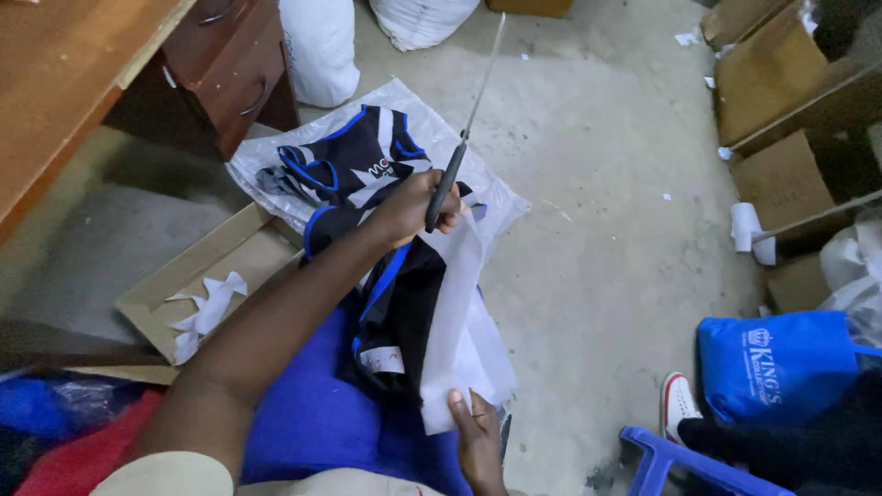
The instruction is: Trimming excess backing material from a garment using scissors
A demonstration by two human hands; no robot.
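Looking down from the head view, we grip long black-handled steel scissors [457, 156] in our closed left hand [418, 207], above the black-and-blue sports garment [400, 312]. Our right hand [478, 432] pinches the white backing sheet [457, 321] below it. We judge trimming underway; next calls for steady alignment.

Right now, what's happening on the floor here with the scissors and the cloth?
A person's left hand grips long scissors, blades pointing up and away. The right hand pinches the near end of a white strip lying over a black and blue garment. More folded garments rest on a clear plastic sheet.
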